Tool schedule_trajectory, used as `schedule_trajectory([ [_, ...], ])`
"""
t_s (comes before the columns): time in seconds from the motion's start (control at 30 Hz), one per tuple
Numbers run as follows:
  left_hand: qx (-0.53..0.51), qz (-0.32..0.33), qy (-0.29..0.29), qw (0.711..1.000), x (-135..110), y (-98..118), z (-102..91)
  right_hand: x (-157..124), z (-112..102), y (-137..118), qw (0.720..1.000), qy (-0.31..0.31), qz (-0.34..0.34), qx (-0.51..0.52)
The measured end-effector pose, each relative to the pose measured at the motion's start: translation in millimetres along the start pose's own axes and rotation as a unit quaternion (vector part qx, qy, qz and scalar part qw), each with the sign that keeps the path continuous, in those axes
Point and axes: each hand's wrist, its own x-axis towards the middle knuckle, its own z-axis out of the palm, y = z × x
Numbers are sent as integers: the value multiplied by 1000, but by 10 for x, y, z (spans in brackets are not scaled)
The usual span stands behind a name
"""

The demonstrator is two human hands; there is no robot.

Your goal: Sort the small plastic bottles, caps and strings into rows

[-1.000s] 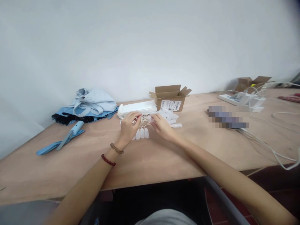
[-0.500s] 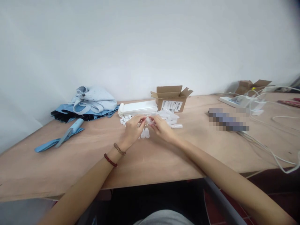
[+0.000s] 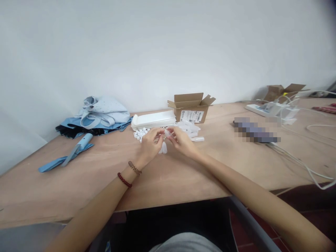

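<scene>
A small translucent plastic bottle (image 3: 167, 132) is held up between my two hands above the table. My right hand (image 3: 181, 140) pinches it with thumb and fingers from the right. My left hand (image 3: 151, 142), with two beaded bracelets on its wrist, closes its fingertips at the bottle's left end; whether a cap is between them is hidden. Below the hands lie a couple of similar bottles (image 3: 164, 148), partly covered by my left hand. A heap of small white caps (image 3: 138, 134) sits just beyond that hand. More translucent bottles (image 3: 193, 128) are piled behind my right hand.
Behind the hands are a stack of white flat packs (image 3: 153, 119) and an open cardboard box (image 3: 191, 108). A blue umbrella (image 3: 78, 145) and a pale cloth bag (image 3: 103, 112) lie left. At right are a blurred-out device (image 3: 254, 130), a power strip (image 3: 258, 110) and cables.
The view has shifted slightly. Both hands stay together on the bottle, with only small finger movements, and my left hand covers more of the bottles lying below.
</scene>
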Motion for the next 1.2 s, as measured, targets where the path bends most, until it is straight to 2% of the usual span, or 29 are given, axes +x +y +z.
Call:
schedule_trajectory([
  [0.13, 17, 6, 8, 1000, -11, 27, 13, 0, -3, -23, 1000, 28, 8, 3],
  [0.33, 32, 20, -16, 999, -14, 33, 23, 2, -20, -39, 998, 43, 43, 16],
  [0.53, 50, 27, -13, 998, 17, 67, -32, 8, -31, -107, 988, 35, 107, 103],
  [0.73, 111, 99, -108, 983, 27, 78, -56, 4, -45, -173, 971, 30, 173, 163],
  [0.97, 132, 92, -111, 981, 8, -5, -14, 1, -14, -126, 970, 31, 195, 143],
  [1.07, 119, 79, -128, 981, 12, -23, -21, 43, -70, -98, 971, 3, 209, 113],
  [1.2, 97, 22, -176, 979, 17, -32, -42, 96, -201, -74, 967, -83, 220, 95],
])
